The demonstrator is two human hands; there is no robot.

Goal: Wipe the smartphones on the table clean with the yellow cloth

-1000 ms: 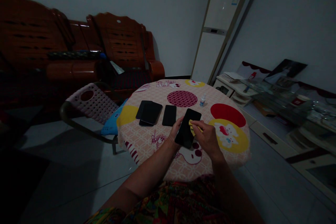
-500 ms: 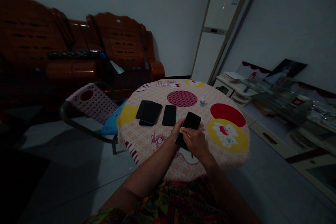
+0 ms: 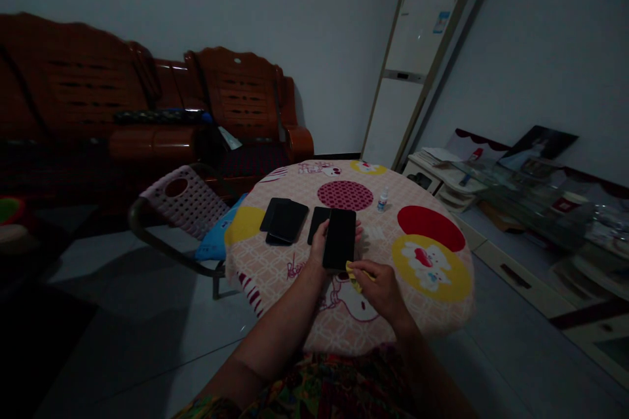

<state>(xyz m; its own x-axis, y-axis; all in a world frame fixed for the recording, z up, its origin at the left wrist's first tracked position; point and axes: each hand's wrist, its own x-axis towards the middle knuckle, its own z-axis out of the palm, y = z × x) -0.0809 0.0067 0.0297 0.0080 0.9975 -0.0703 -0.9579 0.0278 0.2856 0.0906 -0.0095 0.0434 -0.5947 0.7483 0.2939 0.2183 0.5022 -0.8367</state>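
My left hand (image 3: pixel 319 247) is wrapped round a black smartphone (image 3: pixel 340 240), its dark screen facing up and its fingertips showing past the right edge. In my right hand (image 3: pixel 381 285) a small yellow cloth (image 3: pixel 354 277) is pinched, close by the phone's lower right corner. Partly behind the held phone, another dark phone (image 3: pixel 318 222) lies on the patterned tablecloth (image 3: pixel 304 186). Left of that, a stack of dark flat devices (image 3: pixel 287 221) overlaps. A small white bottle (image 3: pixel 382 200) stands upright toward the right of the table.
A woven-back chair (image 3: pixel 184 203) with a blue cushion (image 3: pixel 216 236) stands at the table's left. Carved wooden seats (image 3: pixel 240 98) line the wall behind. To the right is a low cabinet (image 3: pixel 506 268) with a glass top holding various items. A tall white unit (image 3: pixel 398 105) stands in the corner.
My right hand with the yellow cloth has moved off the screen to the phone's lower right corner. The held phone has turned more upright and shifted left, now overlapping the phone behind it.
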